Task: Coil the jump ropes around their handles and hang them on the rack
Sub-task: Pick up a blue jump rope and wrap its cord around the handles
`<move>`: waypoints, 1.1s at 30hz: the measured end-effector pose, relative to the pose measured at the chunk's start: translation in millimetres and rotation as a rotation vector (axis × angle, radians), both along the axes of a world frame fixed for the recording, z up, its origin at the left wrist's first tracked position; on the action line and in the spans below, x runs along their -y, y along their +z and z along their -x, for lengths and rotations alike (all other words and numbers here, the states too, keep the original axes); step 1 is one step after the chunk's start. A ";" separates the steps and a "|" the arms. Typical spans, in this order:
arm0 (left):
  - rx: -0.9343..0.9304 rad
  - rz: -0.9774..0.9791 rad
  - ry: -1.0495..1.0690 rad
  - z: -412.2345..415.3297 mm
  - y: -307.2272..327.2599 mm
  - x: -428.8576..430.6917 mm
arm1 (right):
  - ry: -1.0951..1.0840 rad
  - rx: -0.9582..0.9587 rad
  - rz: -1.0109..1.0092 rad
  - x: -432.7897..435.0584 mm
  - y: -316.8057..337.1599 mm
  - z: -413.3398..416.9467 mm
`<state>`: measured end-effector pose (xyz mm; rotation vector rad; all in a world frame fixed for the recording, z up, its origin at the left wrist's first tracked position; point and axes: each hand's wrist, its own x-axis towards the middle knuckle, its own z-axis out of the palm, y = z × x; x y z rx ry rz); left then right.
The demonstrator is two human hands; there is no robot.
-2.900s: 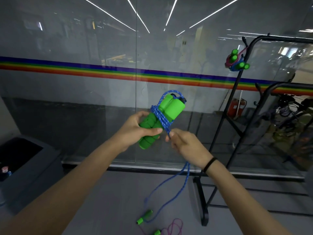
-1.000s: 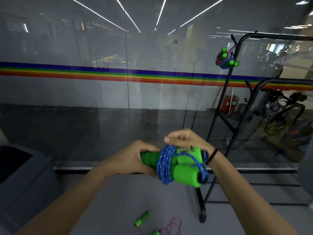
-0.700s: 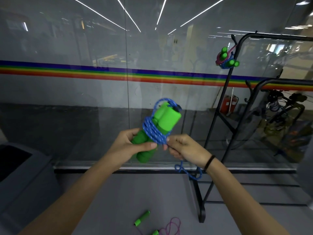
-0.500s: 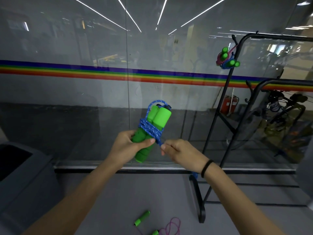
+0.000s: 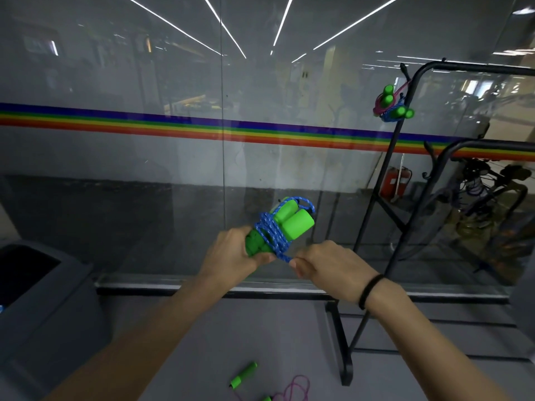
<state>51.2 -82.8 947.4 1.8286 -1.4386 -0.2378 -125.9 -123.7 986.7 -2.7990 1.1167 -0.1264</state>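
Observation:
My left hand grips the lower ends of two green foam handles held side by side and tilted up to the right. Blue rope is coiled around their middle, with a small loop over the top. My right hand pinches the rope's end just right of the coil, pulled taut. The black rack stands at the right; two coiled ropes with green handles hang on its upper hook. A pink rope with green handles lies on the floor below.
A glass wall with a rainbow stripe runs straight ahead. A dark grey bin stands at the left. The rack's foot juts out on the floor near the pink rope. Bicycles show behind the glass at right.
The loose blue rope that hung to the floor has been wound onto the handles. The bundle swung level, then upright, and now tilts right; my right hand holds only the short end.

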 end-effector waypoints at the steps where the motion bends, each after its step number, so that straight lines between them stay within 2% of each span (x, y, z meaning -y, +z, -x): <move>1: 0.049 -0.013 -0.007 1.7 1.6 -0.8 | 0.010 -0.026 0.023 -1.0 3.1 0.7; 5: 0.256 -0.061 -0.067 9.9 10.5 -3.5 | 0.069 -0.109 0.040 -3.1 16.5 0.9; 10: 0.355 -0.082 -0.196 13.7 18.0 -10.4 | 0.180 -0.139 0.081 -2.8 37.0 0.5; 16: 0.478 -0.178 -0.366 10.5 23.6 -17.4 | 0.297 -0.040 0.042 5.9 51.3 -7.7; 19: 0.456 -0.263 -0.461 8.9 23.9 -22.2 | 0.371 0.059 -0.133 21.3 50.3 -11.5; 21: 0.329 -0.287 -0.561 5.9 22.1 -24.9 | 0.405 0.177 -0.298 30.1 49.6 -10.9; 25: -0.158 -0.281 -0.690 7.5 24.2 -36.8 | 0.379 0.423 -0.533 37.9 41.9 -6.6; 27: -0.322 -0.213 -0.725 9.4 24.8 -40.0 | 0.354 0.560 -0.641 42.2 30.7 -1.8; 29: -0.461 -0.118 -0.700 9.1 24.1 -39.9 | 0.350 0.713 -0.667 46.8 15.7 1.5; 31: -0.574 -0.027 -0.613 8.3 23.0 -37.3 | 0.246 0.815 -0.690 45.2 0.7 3.1; 33: -0.664 0.033 -0.516 10.4 22.6 -34.0 | 0.183 0.778 -0.733 42.5 -11.0 -0.2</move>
